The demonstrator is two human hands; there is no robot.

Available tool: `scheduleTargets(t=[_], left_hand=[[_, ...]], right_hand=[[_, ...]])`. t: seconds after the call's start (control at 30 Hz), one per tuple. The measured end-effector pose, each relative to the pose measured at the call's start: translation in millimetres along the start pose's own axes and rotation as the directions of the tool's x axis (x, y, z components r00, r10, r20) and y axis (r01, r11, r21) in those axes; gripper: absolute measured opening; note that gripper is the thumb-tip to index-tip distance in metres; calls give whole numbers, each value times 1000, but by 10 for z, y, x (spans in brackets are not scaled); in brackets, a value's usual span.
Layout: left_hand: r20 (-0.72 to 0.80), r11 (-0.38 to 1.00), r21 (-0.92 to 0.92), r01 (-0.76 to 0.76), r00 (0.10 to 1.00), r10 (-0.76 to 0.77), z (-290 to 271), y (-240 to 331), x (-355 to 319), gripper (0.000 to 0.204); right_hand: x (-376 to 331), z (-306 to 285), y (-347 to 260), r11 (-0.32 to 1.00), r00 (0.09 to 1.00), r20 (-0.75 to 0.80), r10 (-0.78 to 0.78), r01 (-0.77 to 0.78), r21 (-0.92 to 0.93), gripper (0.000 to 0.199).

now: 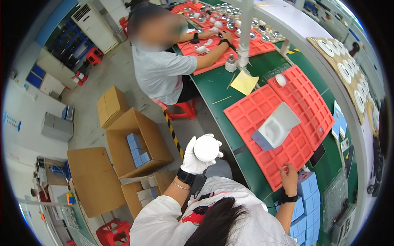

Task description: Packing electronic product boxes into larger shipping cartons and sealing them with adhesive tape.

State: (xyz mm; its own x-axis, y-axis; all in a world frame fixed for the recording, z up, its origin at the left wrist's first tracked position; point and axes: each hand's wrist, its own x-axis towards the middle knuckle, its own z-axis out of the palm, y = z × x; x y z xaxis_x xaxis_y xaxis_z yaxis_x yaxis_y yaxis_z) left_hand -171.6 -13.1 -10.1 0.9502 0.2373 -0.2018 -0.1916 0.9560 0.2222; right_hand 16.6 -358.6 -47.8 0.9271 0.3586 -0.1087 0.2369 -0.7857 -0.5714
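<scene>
My left hand (pixel 194 159), in a white glove, is wrapped round a smooth white ball-shaped thing (pixel 206 148) and holds it up off the table's left edge. The exact kind of that thing cannot be made out. My bare right hand (pixel 289 177) is at the near right corner of a red compartment tray (pixel 262 158), its fingers loosely bent and apart, with nothing seen in them. On the tray lies an opened blue-sided box (pixel 269 141), showing a pale moulded insert (pixel 274 128) with a round hollow.
Blue boxes (pixel 308 197) are stacked beside my right forearm. A second red tray (pixel 305 108) carries a white-and-silver ball (pixel 280 80). Yellow paper (pixel 245 83) lies farther off. A co-worker (pixel 164 67) sits at the far left of the green table (pixel 213 90). Open cartons (pixel 139 143) stand on the floor.
</scene>
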Motion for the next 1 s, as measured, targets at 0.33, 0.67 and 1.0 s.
scheduleTargets(t=[0.33,0.67,1.0], left_hand=[[43,980,159,119,991,-127,149,-247,643,66],[-28,733,654,186,975,-222,767,-475,1357,59],[187,-93,973,-210,960,-210,766,-1357,2172,58]], right_hand=[[290,93,-243,950,973,-224,-55,120,288,32],[738,113,-609,922,963,-259,75,32,387,58],[884,219,-566,784,991,-72,114,-45,619,59]])
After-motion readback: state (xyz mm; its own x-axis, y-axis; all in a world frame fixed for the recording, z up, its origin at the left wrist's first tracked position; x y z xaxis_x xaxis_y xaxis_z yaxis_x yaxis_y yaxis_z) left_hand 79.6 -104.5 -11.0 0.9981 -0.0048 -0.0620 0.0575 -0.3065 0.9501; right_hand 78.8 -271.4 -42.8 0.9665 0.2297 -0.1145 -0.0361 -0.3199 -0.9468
